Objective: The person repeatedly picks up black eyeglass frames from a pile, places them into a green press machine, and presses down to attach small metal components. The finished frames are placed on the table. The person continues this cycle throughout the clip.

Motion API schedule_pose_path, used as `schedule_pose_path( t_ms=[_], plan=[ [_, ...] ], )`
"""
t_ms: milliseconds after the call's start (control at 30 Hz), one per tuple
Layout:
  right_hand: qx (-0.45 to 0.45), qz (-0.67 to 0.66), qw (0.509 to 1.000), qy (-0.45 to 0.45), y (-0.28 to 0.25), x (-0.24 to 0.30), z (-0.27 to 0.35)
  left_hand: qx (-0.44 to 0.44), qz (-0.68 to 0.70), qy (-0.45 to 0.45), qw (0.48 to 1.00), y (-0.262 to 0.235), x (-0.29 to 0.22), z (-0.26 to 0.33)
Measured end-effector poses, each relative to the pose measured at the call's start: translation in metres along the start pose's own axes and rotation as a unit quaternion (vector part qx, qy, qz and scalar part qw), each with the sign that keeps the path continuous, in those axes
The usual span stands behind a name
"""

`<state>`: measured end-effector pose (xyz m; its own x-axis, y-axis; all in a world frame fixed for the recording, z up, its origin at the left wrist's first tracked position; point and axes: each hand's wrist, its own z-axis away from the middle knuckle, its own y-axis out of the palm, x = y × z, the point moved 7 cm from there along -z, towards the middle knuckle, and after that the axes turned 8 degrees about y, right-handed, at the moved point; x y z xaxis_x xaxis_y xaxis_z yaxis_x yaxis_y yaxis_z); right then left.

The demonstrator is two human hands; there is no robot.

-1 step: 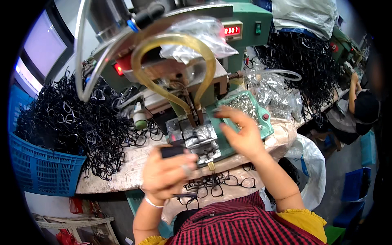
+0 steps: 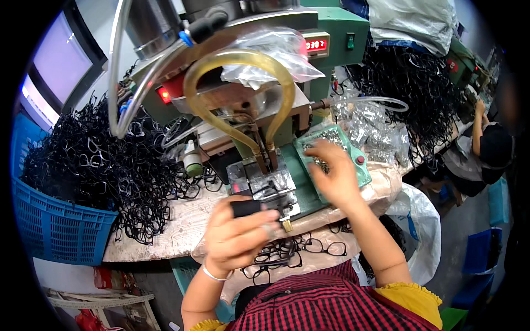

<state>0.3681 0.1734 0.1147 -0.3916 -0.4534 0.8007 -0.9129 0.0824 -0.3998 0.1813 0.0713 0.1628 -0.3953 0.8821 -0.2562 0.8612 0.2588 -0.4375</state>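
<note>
My left hand is in front of the machine's metal fixture. Its fingers are bent and closed, and one wears a black finger cover. What those fingers hold, if anything, is hidden. My right hand reaches over a green tray of small metal parts, its thumb and fingers apart. On the fixture lies a dark piece I cannot make out clearly. Two brown-tipped prongs point down at it, joined to a yellowish hose loop. Black eyeglass frames lie along the bench's near edge.
Heaps of black eyeglass frames fill the left side, beside a blue basket. More frames hang at the back right. Plastic bags of metal parts lie beyond the tray. A co-worker sits far right.
My right hand has shifted slightly right, from the tray's near edge to over its parts. My left hand has moved a little right and down along the fixture's front.
</note>
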Motion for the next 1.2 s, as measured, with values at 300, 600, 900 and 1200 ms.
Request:
schedule_pose_path(
  t_ms=[300,600,900,1200],
  plan=[
    [-0.121,0.285,0.949,0.057,-0.024,-0.116,0.018,0.113,-0.020,-0.005,0.993,0.035,0.011,0.019],
    [-0.041,0.411,0.909,-0.046,0.051,-0.118,-0.028,0.106,-0.136,-0.047,0.984,0.031,-0.012,0.056],
    [-0.227,-0.259,0.917,0.201,-0.041,-0.183,0.044,-0.214,-0.351,-0.250,0.877,-0.128,0.045,0.108],
    [-0.109,-0.154,0.965,0.183,0.011,-0.127,0.005,0.225,-0.500,-0.296,0.782,-0.058,0.215,0.166]
  ],
)
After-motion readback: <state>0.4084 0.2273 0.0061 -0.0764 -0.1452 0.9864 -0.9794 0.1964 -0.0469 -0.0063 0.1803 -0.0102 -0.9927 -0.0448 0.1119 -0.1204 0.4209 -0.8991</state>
